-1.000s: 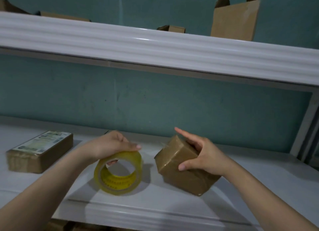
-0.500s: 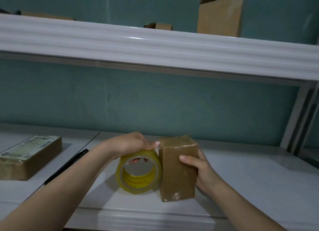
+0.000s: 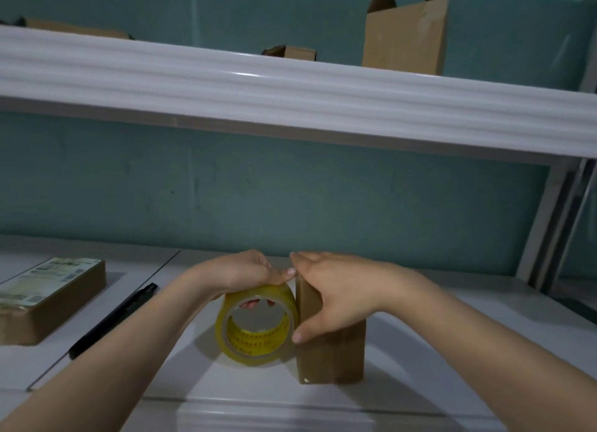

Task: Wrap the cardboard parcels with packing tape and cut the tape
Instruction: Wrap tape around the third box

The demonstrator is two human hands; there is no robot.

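A small brown cardboard parcel stands upright on the white shelf. My right hand lies over its top and front, thumb curled against its left face. Right beside it stands a roll of yellowish clear packing tape on its edge, touching the parcel's left side. My left hand grips the roll from above, fingers curled over its rim and into the core. The parcel's top is hidden under my right hand.
A flat taped parcel with a printed label lies at the left. A black pen-like tool lies between it and my left arm. An upper shelf carries open cardboard boxes. A teal wall stands behind.
The parcel went from tilted to standing upright. The tape roll moved right against the parcel. My right hand shifted from the parcel's right side to over its top.
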